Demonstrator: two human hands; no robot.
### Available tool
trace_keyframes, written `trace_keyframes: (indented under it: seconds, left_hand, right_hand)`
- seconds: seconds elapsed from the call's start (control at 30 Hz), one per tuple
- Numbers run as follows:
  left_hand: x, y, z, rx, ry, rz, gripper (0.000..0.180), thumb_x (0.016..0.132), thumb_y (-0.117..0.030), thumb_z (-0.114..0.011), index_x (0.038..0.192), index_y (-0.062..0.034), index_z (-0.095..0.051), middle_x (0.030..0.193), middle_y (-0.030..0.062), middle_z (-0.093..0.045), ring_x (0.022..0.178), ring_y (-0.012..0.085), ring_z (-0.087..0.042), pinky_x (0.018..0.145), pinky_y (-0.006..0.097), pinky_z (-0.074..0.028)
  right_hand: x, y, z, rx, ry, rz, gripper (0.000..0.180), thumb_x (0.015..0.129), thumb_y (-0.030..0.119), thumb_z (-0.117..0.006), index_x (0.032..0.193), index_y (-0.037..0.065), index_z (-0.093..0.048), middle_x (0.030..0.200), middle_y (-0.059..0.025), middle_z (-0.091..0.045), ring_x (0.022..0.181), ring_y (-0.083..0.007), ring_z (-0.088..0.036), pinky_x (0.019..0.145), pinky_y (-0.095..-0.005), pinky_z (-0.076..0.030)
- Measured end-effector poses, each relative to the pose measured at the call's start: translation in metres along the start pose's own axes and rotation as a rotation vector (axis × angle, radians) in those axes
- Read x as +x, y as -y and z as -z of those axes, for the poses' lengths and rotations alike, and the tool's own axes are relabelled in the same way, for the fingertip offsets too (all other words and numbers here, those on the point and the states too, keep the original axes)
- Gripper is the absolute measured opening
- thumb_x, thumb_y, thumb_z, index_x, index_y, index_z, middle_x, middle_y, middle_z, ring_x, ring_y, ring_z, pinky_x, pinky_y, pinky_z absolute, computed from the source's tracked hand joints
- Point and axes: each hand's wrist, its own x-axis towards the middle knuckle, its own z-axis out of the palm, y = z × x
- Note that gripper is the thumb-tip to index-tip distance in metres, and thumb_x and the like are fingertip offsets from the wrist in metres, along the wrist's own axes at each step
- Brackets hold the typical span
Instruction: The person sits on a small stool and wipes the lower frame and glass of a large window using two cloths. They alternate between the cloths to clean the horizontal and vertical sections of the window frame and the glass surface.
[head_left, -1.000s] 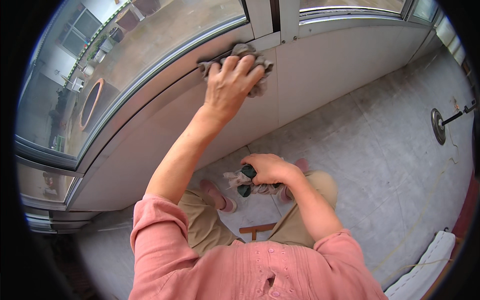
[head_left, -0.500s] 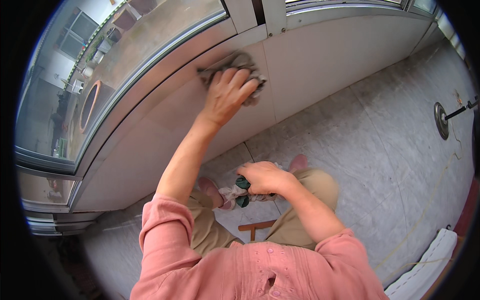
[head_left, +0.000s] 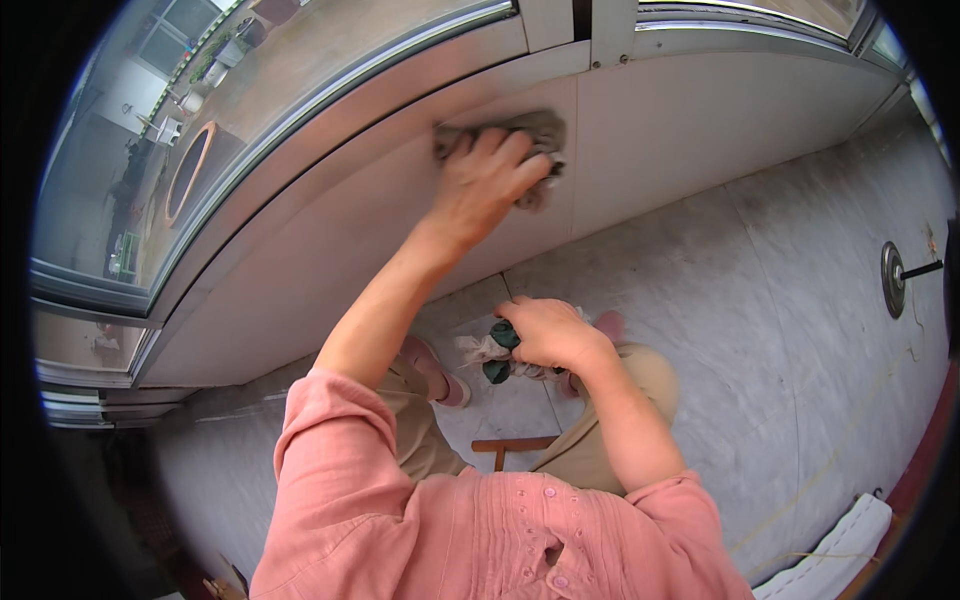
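Down the wall it has come: the left hand (head_left: 490, 185) pressed the crumpled grey-brown wiping cloth (head_left: 535, 135) up near the window frame a second ago, and now hand and cloth sit lower on the smooth pale grey wall panel (head_left: 300, 270). The right hand has hardly moved.

Going from left to right, the big glass window with its silver metal frame (head_left: 330, 90) comes first, above the panel. Next is the left arm in a pink sleeve, stretched up and almost straight. The left hand lies flat on the cloth with its fingers (head_left: 515, 150) spread wide, pushing the cloth against the panel right beside the thin upright seam in it. The cloth pokes out above and to the right of the hand.

To wipe well, I think the hand should stay flat and push evenly, so the whole cloth rubs the panel. Long strokes that overlap would leave no spot out. The seam may need an extra rub, since dirt can hide there.

Below the panel, over the grey stone floor (head_left: 760, 330), the right hand (head_left: 550, 335) is held close to the knees with the elbow bent. Its fingers are curled tight around a bunched white and dark green rag (head_left: 492, 352), which hangs out to the left of the fist.
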Motion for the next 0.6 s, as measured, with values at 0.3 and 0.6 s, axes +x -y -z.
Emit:
trace_keyframes:
  seconds: [0.3,0.6]
  left_hand:
    - [-0.228,0.088,0.115,0.263,-0.374,0.858,0.045,0.072,-0.007,-0.082,0.112,-0.0110,-0.062,0.107,0.0110,-0.065,0.096,0.0348,-0.063,0.085,0.044,-0.050]
    - [-0.089,0.003,0.038,0.112,-0.589,0.752,0.043,0.069,-0.009,-0.080,0.107,-0.0139,-0.059,0.093,0.0086,-0.055,0.085,0.0339,-0.056,0.073,0.043,-0.047]
  right_hand:
    - [-0.003,0.004,-0.016,-0.107,0.086,-0.020,0.059,0.075,0.010,-0.072,0.133,0.006,-0.063,0.128,-0.0144,-0.066,0.120,-0.0361,-0.063,0.099,-0.0466,-0.052]
    - [0.012,0.017,-0.011,-0.123,0.119,-0.047,0.063,0.073,0.011,-0.075,0.135,0.006,-0.063,0.130,-0.0145,-0.067,0.121,-0.0357,-0.064,0.101,-0.0442,-0.052]
